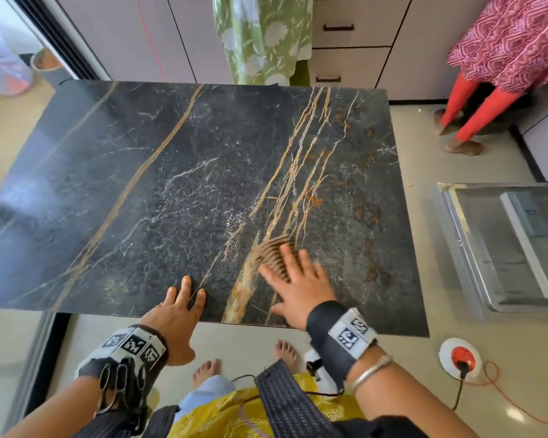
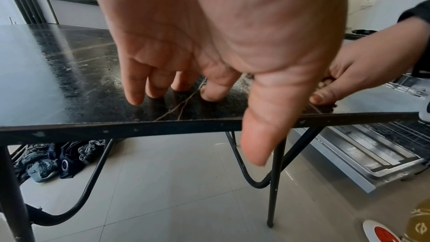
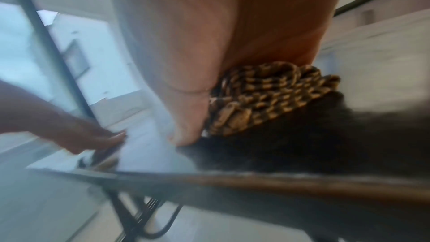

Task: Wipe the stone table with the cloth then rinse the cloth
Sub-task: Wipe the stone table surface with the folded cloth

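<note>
A dark stone table (image 1: 177, 191) with gold veins fills the head view. Near its front right, a brown ribbed cloth (image 1: 274, 252) lies on the stone under my right hand (image 1: 293, 275), whose flat, spread fingers press it down. The right wrist view is blurred but shows the cloth (image 3: 270, 98) bunched beneath my palm. My left hand (image 1: 184, 300) rests at the front edge with straight fingertips (image 2: 160, 87) touching the stone and the thumb hanging below the rim (image 2: 116, 128). It holds nothing.
Two people stand beyond the table's far side, one in green (image 1: 263, 39), one in pink and red (image 1: 500, 58). An open steel appliance door (image 1: 500, 248) lies to the right. A floor socket (image 1: 460, 355) with red cord sits at front right. Dark clothes (image 2: 46, 161) lie under the table.
</note>
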